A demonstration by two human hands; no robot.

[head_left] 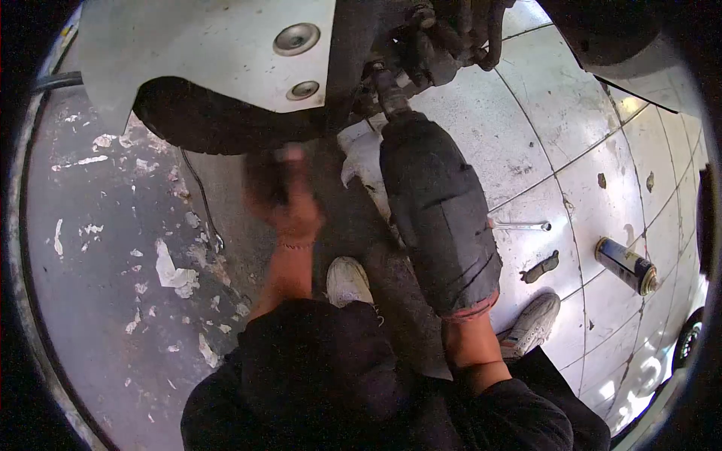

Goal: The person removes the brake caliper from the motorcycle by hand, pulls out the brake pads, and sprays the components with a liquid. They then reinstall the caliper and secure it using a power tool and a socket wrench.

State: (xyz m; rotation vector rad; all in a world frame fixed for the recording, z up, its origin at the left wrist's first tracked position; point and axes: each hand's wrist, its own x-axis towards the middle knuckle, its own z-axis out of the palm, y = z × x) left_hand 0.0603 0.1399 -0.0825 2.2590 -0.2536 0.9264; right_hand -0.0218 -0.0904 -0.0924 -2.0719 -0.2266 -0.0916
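Head view: a long, bulky, dark grey tool [436, 203] with a reddish near end stands at centre, its narrow metal nose [391, 96] pointing into the dark mechanical parts [435, 62] at the far side; whether it touches them is unclear. The bare right forearm [475, 347] meets the tool's near end, where the right hand is hidden, so its grip cannot be told. To the left, the left hand [295, 207] is blurred, near a pale panel with two round metal fasteners [218, 52]; I cannot tell whether it holds anything. Right of the tool, on white floor tiles [526, 143], lie a slim silver wrench [526, 225], a small, flat dark piece [540, 267] and, farther right, a blue-and-white spray can [626, 265]. Two white shoes [348, 282] are on the near side. Far left, a grey surface [98, 301] shows flaking paint.
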